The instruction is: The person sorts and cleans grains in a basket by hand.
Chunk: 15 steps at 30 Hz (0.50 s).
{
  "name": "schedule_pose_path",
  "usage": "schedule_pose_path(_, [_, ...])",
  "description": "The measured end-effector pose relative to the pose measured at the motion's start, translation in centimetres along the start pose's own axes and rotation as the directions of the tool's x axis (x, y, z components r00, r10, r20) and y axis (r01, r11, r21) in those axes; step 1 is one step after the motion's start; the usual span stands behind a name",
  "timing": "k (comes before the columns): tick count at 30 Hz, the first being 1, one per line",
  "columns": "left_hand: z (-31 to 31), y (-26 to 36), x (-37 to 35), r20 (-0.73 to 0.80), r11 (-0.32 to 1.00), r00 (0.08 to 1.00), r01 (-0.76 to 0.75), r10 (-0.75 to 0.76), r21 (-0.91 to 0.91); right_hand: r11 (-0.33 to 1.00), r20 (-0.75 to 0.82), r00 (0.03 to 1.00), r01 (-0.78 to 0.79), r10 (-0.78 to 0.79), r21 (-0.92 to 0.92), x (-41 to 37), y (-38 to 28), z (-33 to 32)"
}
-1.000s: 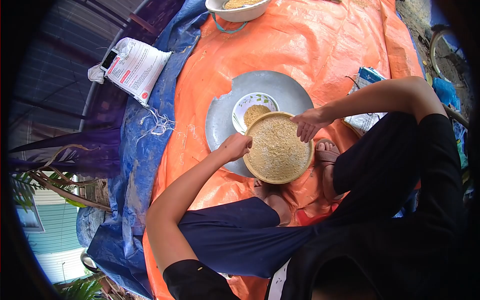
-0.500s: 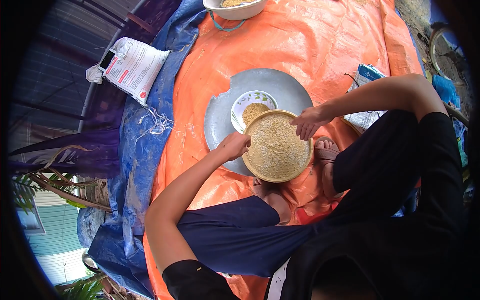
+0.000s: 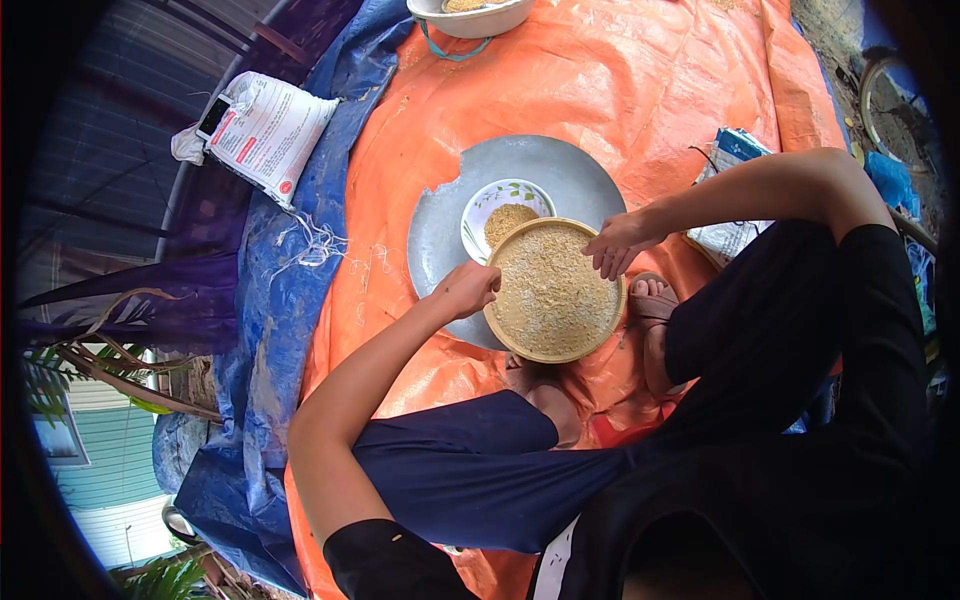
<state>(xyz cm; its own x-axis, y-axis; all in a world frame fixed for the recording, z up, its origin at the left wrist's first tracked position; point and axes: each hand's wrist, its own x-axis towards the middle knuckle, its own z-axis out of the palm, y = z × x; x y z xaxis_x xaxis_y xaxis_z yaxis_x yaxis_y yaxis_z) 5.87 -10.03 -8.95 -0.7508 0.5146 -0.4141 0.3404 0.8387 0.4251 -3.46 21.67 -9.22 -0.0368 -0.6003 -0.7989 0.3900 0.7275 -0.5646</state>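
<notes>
A round yellowish sieve point(image 3: 556, 357) carries a layer of pale grain point(image 3: 553, 285) mixed with whitish bits; its underside is hidden. My left hand point(image 3: 468, 289) is closed on the left rim. Across from it, my right hand point(image 3: 627, 241) rests at the upper right rim, fingers bent over the edge. The sieve is held above the near part of a large grey metal tray point(image 3: 437, 235) with a ragged edge. On that tray stands a white bowl with green leaf patterns point(image 3: 482, 208). Golden grain point(image 3: 509, 221) lies in it, and the sieve covers part of its near side.
An orange tarp point(image 3: 420, 130) spreads underneath, bordered at left by a blue tarp point(image 3: 270, 330). A printed white sack point(image 3: 265, 135) with a dark phone-like object lies left. At the top sits a basin of grain point(image 3: 480, 22). My legs and sandalled feet point(image 3: 653, 305) flank the sieve.
Hardly anything differs. The sieve and both hands stay in nearly the same place, and the grain's surface looks slightly shifted.
</notes>
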Motion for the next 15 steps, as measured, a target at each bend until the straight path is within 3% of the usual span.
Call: schedule_pose_path(15, [0.09,-0.18,-0.04,-0.001,1.000,1.000,-0.031,0.031,0.004,1.000,-0.018,1.000,-0.003,0.003,-0.005,-0.11,0.00,-0.03])
